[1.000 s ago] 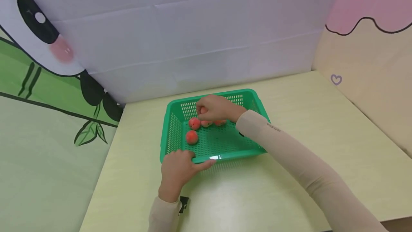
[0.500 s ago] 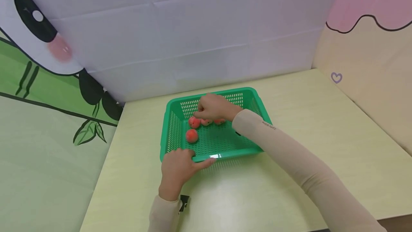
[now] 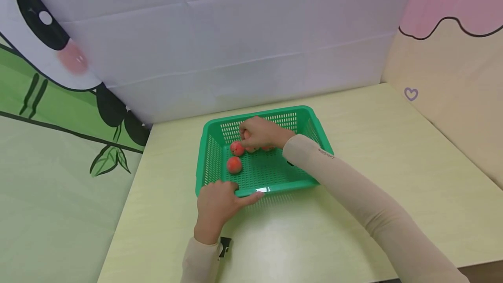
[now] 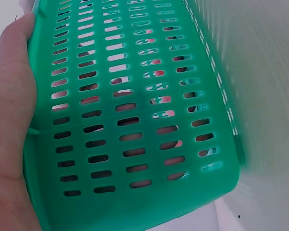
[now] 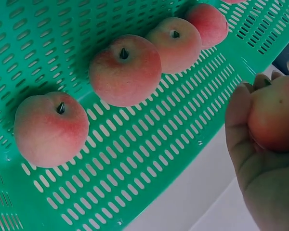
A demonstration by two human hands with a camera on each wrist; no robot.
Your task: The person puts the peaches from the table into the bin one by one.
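We record one held peach, round and matte, red-orange fading to yellow, with a small dark stem. It sits in the right hand, over the far side of the basket; its fingers curl round the fruit. We cannot tell whether it touches anything below. The stem points toward the fingertips; being nearly round, the fruit gives us no clear long axis.

Other peaches: we count four in the basket from the right wrist, plus a sliver of a fifth at the top edge. Three of these show dark stems turned toward that camera.

Basket: one, green, slotted walls, long axis running left to right before the person. One left hand grips its near rim, fingers over the edge, thumb along it. Beneath: one pale yellow table.
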